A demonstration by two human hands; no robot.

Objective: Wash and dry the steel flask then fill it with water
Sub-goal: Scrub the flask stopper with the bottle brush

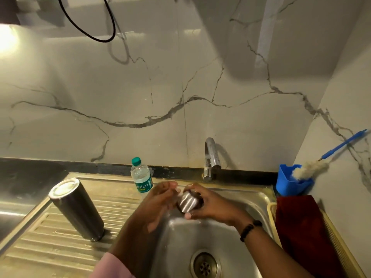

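The steel flask (77, 208) stands upside down on the ribbed drainboard (40, 247), left of the sink basin (200, 237). Over the basin, below the chrome tap (210, 157), my right hand (208, 205) grips the flask's steel cap (188, 201) with fingers curled around it. My left hand (160, 199) is beside the cap with relaxed fingers touching its left side. I cannot tell whether water runs from the tap.
A small plastic water bottle (141, 175) with a green cap stands at the sink's back edge. At the right, a blue holder (291, 181) carries a bottle brush (313, 165) with a blue handle. A dark red cloth (301, 233) hangs over a yellow rack (339, 247).
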